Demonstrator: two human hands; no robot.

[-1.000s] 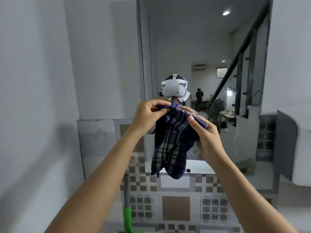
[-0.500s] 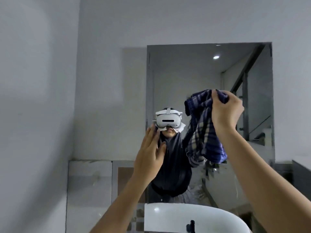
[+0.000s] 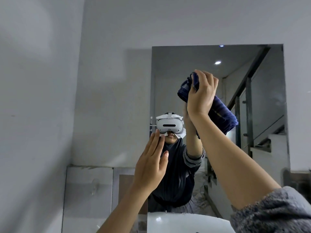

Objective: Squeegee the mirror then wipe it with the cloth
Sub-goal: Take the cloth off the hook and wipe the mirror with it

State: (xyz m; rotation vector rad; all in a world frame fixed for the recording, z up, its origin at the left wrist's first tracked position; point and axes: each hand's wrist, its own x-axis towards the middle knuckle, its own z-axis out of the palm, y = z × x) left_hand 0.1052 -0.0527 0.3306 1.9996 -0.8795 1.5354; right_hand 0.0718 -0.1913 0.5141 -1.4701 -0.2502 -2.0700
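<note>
One cloth (image 3: 223, 113), slanting down-right.

Dim, cool and grey throughout, lit mainly by a recessed ceiling lamp (image 3: 217, 62) reflected in the upper part of the mirror (image 3: 265, 105). Soft shadow spread over the wall (image 3: 107, 98) left of the mirror, faint glare below it. Slightly soft overall, with wide-angle bending toward the edges.

No legible text, label or number anywhere.
</note>
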